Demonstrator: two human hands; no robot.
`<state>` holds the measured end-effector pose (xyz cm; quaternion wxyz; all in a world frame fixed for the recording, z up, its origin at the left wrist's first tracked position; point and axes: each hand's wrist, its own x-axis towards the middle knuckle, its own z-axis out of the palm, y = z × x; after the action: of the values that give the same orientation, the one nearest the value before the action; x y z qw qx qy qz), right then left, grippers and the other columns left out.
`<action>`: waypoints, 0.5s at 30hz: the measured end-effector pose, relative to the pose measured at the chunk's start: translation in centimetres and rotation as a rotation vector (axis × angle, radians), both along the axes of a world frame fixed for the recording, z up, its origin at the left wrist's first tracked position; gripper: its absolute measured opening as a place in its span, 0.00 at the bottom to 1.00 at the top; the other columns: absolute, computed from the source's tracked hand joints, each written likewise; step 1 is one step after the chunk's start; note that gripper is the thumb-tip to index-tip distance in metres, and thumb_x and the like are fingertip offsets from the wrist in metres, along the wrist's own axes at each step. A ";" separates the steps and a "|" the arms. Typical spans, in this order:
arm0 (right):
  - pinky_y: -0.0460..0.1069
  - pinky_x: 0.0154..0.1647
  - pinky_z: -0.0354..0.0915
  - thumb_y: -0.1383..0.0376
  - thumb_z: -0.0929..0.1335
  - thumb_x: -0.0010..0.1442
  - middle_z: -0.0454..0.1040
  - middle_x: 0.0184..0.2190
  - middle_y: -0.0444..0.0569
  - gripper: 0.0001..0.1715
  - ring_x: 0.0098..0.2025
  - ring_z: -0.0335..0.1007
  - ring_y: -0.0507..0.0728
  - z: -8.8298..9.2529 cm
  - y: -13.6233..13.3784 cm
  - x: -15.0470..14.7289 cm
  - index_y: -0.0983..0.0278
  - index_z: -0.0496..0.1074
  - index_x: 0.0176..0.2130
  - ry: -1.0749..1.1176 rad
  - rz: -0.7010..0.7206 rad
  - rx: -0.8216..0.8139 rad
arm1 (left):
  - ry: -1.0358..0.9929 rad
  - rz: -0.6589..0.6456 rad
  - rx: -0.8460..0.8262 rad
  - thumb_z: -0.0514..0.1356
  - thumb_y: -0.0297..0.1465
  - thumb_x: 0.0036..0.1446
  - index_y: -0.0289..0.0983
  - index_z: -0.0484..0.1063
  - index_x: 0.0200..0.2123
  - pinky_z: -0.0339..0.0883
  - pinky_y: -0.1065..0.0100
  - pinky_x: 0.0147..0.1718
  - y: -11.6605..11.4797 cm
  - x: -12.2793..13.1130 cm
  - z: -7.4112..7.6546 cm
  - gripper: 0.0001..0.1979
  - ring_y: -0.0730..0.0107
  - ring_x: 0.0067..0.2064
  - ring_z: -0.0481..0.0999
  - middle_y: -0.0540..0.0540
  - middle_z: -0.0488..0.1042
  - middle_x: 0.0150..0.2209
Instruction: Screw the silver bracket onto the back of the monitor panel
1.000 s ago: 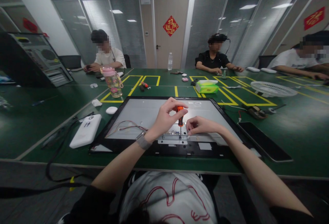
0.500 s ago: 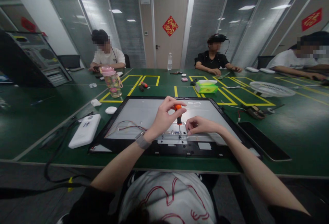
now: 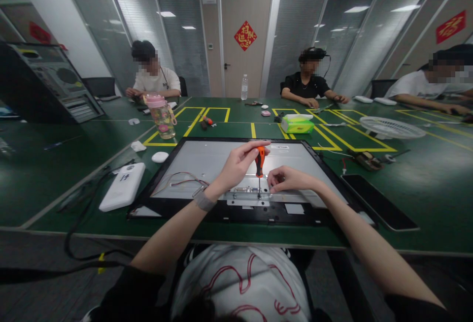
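An orange and black screwdriver [image 3: 260, 163] stands nearly upright, its tip down at the edge of a metal bracket [image 3: 242, 203]. My left hand [image 3: 236, 167], wearing a watch with a grey band, is closed on the handle, fingers over its top. Just right of the shaft, my right hand [image 3: 291, 179] hovers low with curled fingertips close together; whether they hold something small is hidden. Beneath both hands lies a flat display panel [image 3: 195, 159] with a grey metal back and black frame. Thin wires [image 3: 185, 180] run across its left part.
A white power bank [image 3: 123, 186] and a pink-lidded bottle [image 3: 161, 117] stand left of the panel. To the right lie a black phone [image 3: 379, 201] and a white fan grille [image 3: 391, 127]. A green tissue pack [image 3: 296, 124] sits beyond. Several people sit around the table.
My left fingers have turned about the screwdriver's top and come closer together, and the handle now leans slightly right. My right hand has hardly moved.
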<state>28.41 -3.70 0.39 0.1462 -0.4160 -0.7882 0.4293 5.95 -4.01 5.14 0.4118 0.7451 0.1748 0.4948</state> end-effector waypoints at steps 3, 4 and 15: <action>0.46 0.27 0.55 0.49 0.75 0.49 0.66 0.22 0.40 0.24 0.26 0.60 0.50 -0.2 0.1 0.1 0.67 0.74 0.33 0.000 -0.001 -0.007 | -0.031 -0.068 -0.039 0.53 0.33 0.65 0.36 0.75 0.49 0.68 0.62 0.51 0.1 0.1 -0.1 0.15 0.63 0.48 0.77 0.42 0.80 0.42; 0.46 0.27 0.55 0.49 0.75 0.49 0.66 0.22 0.40 0.24 0.26 0.60 0.50 -0.3 0.2 0.1 0.67 0.74 0.33 0.002 0.000 -0.012 | -0.041 -0.076 -0.044 0.54 0.33 0.65 0.36 0.75 0.48 0.68 0.62 0.50 0.1 0.1 -0.1 0.14 0.63 0.47 0.77 0.42 0.79 0.41; 0.46 0.28 0.55 0.49 0.75 0.49 0.66 0.22 0.40 0.24 0.26 0.60 0.51 -0.3 0.1 0.1 0.67 0.75 0.33 0.021 0.004 -0.020 | 0.016 0.060 0.117 0.53 0.32 0.65 0.39 0.78 0.44 0.66 0.69 0.39 -0.1 0.1 -0.2 0.13 0.70 0.40 0.71 0.46 0.69 0.37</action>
<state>28.54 -3.56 0.11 0.1495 -0.4112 -0.7833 0.4417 6.05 -4.07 4.95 0.3512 0.7662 0.1711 0.5102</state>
